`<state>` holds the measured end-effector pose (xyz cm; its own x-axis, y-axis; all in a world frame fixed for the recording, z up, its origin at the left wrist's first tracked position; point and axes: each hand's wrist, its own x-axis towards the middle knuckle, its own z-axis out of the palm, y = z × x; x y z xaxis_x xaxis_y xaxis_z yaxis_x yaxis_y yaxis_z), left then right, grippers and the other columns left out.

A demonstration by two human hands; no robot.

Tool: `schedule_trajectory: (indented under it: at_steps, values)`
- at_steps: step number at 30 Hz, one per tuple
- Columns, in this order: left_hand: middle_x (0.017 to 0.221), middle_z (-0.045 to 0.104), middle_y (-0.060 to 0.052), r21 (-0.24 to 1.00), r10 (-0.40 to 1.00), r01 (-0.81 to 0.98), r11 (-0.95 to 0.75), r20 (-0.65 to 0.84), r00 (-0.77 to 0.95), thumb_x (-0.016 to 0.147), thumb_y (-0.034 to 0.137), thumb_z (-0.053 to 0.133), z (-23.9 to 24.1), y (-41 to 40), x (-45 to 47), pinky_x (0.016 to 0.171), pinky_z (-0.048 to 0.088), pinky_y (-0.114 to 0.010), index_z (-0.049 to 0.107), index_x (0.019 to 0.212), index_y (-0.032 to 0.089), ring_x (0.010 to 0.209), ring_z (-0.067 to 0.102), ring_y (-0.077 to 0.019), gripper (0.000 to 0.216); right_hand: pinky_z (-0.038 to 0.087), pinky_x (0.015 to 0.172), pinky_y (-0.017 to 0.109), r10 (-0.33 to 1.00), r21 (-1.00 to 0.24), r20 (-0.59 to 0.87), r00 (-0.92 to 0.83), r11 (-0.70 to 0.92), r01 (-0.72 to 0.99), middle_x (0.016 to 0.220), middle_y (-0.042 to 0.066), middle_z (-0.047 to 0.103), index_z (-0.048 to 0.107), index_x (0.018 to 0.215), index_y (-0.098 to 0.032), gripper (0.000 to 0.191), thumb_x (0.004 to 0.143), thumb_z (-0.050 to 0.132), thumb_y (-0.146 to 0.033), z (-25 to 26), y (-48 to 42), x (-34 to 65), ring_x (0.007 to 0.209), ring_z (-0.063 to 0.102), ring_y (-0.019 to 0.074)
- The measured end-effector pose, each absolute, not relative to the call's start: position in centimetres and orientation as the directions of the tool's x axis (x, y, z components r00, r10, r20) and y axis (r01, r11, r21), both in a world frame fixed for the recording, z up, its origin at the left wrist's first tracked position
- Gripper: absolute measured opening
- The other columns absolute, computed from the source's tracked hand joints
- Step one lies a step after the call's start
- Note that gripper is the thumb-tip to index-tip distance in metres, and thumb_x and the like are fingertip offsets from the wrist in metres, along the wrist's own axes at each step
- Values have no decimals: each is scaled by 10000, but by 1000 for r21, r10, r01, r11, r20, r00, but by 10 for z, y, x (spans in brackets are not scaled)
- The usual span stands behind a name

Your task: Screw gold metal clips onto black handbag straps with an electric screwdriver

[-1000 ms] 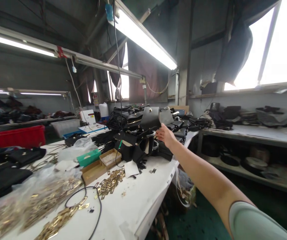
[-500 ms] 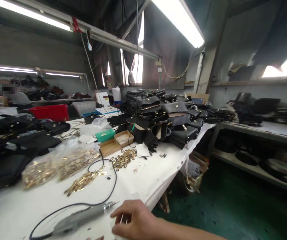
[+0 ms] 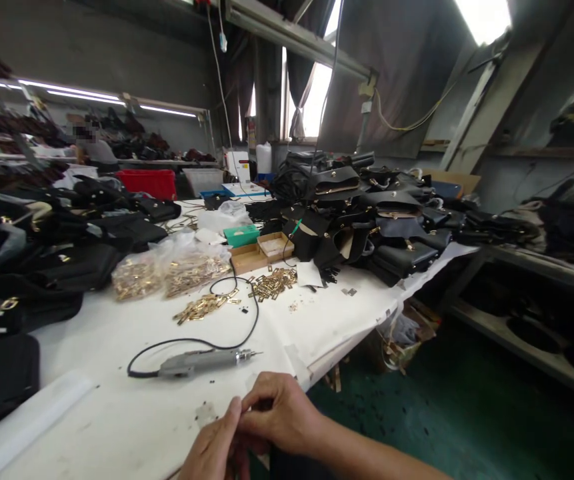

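Observation:
At the front edge of the white table [image 3: 131, 427], my right hand [image 3: 281, 413] has thumb and forefinger pinched together. My left hand [image 3: 214, 443] meets it there, its fingers curled and its thumb against the right fingertips. Whatever they hold between them is too small or hidden to make out. Just beyond lies a grey electric screwdriver [image 3: 197, 362], its bit pointing right and a black cord [image 3: 181, 342] looping from its back end. Tiny dark bits [image 3: 205, 413] lie on the table near my left hand.
Loose gold metal plates [image 3: 274, 284] lie mid-table, beside clear bags of gold pieces [image 3: 194, 267] and a cardboard tray [image 3: 275, 247]. Black bags [image 3: 397, 247] pile up at the back right, with more black bags [image 3: 117, 233] at left. A person [image 3: 97, 150] is far back left.
My left hand has come into view and met my right hand. The view has swung left and down, so the screwdriver and table appear higher and further right.

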<state>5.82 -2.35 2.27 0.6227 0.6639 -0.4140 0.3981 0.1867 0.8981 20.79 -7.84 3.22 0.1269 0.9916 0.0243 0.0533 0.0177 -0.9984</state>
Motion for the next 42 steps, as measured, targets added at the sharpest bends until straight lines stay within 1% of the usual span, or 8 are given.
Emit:
schedule_trajectory:
  at_steps: [7,14,20,28,32,37,40,42]
  values:
    - [552,619,-41,924,737,380,54,-294,609,857,820,356,40,-17,68,522,464,-284,742,832,140,520,578,-191,782,450,600,236,937,-988,41,348,-15,157,734,19,681,746,775,-172,194,808,712,-360,33,-58,245,665,598,142]
    - [530,553,12,903,936,430,8,-158,315,801,785,525,32,0,27,582,481,-270,715,724,198,531,516,-171,622,452,699,282,763,-799,73,642,-341,496,734,37,713,737,722,-185,232,826,642,-369,6,-29,370,712,619,184]
    - [662,637,7,939,966,325,113,-180,183,768,743,613,16,14,6,573,453,-253,743,858,178,553,490,-145,587,454,748,297,704,-711,49,709,-474,520,827,38,750,787,849,-230,218,775,636,-369,-10,-18,418,787,649,208]
    - [626,611,-29,973,959,213,94,-145,241,868,706,491,19,2,1,533,391,-243,704,721,147,508,429,-118,616,470,733,412,706,-647,42,707,-520,558,819,98,752,762,901,-238,422,719,619,-591,-7,-24,401,796,681,320]
    - [614,602,-20,986,959,129,105,-135,250,889,639,516,6,3,-6,558,380,-246,724,777,125,521,432,-110,566,486,696,416,819,-688,68,570,-376,621,822,83,749,753,989,-263,480,725,640,-647,4,12,357,744,689,307]
    - [623,618,-22,986,957,102,133,-155,246,867,569,574,-6,-1,-6,574,372,-251,715,735,128,568,480,-121,481,509,674,357,965,-803,215,149,88,590,873,73,734,750,1033,-247,385,796,660,-537,59,68,205,705,649,233]
    - [584,587,-14,979,954,104,176,-196,225,833,570,614,-8,-1,-4,544,342,-257,696,684,133,555,471,-123,469,513,728,329,938,-792,308,-161,346,503,972,60,731,754,1004,-260,232,833,691,-405,86,105,100,778,661,205]
    - [546,528,-1,977,947,86,196,-211,242,821,624,612,-7,0,-4,521,307,-257,668,654,138,531,434,-115,517,511,791,335,900,-762,320,-298,431,483,1054,58,719,739,1092,-263,268,852,690,-371,95,130,37,857,668,208]
